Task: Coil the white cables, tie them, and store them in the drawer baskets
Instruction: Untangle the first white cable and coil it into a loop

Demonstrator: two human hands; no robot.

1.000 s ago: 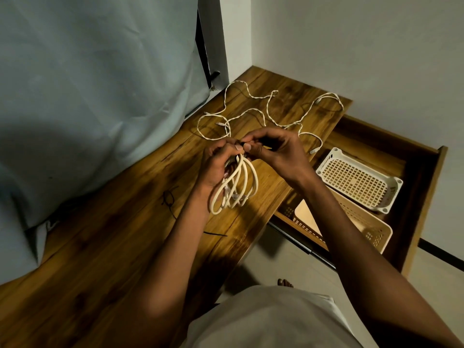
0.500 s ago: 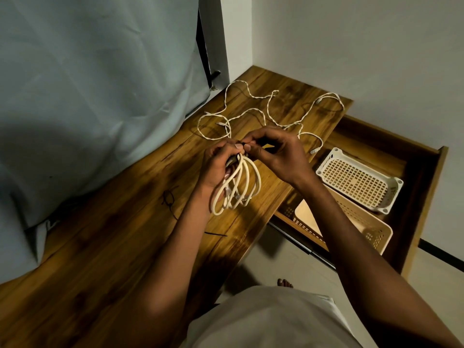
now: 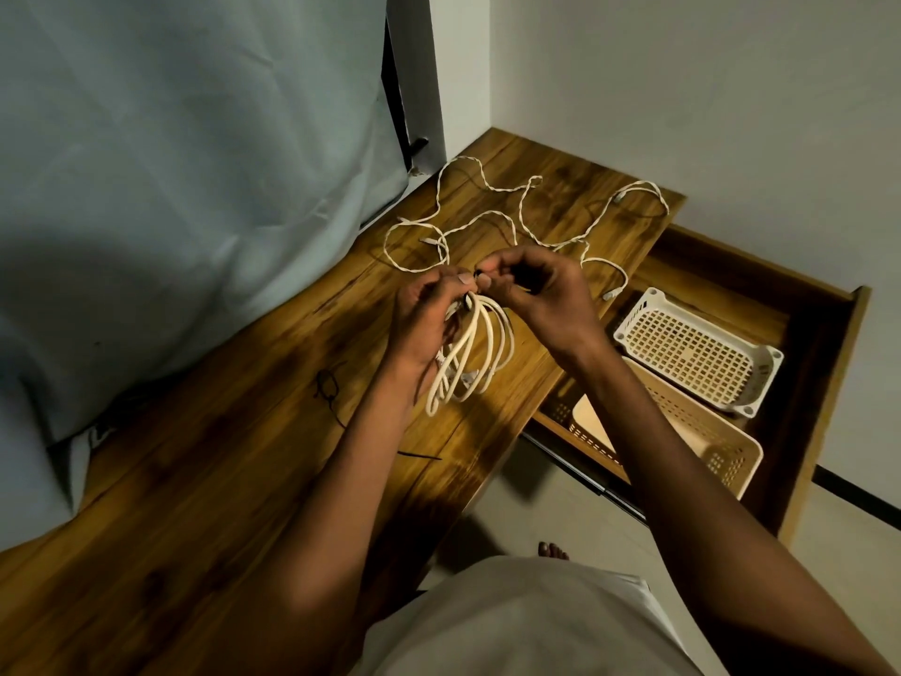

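White cable coil (image 3: 470, 356), loops hanging; both hands, L (image 3: 423, 318) & R (image 3: 538, 290), pinch its top.

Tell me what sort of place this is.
Probably a room in a home, at a wooden desk set into a corner of plain white walls. A pale curtain hangs along the desk's far side, and its open drawer holds two plastic baskets.

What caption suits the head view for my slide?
Both hands, left and right, tie a coiled white cable above the wooden desk.
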